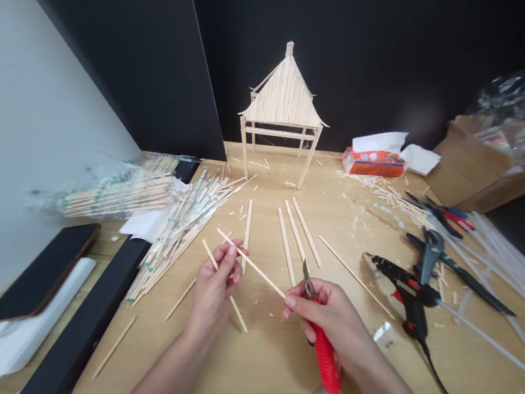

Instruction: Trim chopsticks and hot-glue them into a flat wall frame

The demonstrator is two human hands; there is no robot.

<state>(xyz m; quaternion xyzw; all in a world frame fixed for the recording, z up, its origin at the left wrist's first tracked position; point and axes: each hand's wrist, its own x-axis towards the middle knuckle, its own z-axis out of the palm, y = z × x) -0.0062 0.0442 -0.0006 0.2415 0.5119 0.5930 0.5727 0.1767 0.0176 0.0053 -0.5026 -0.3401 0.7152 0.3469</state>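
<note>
My left hand (218,278) is closed on two thin wooden sticks. One stick (238,317) passes down through the palm, while the other, a slanting stick (262,274), is pinched between thumb and finger. The lower end of that slanting stick meets the fingertips of my right hand (325,310). Also gripped in my right hand is a red-handled utility knife (327,357), its blade pointing up and away from me. Just beyond the hands, several paired wooden strips (296,231) lie on the table. A single stick (354,275) rests to their right.
At the back stands a pavilion model (280,103) made of sticks. Bundled sticks (185,225) in plastic lie left. To the right are a hot glue gun (409,294), pliers (432,250), translucent glue sticks (521,268), a tissue box (375,162) and a brown paper bag (490,161).
</note>
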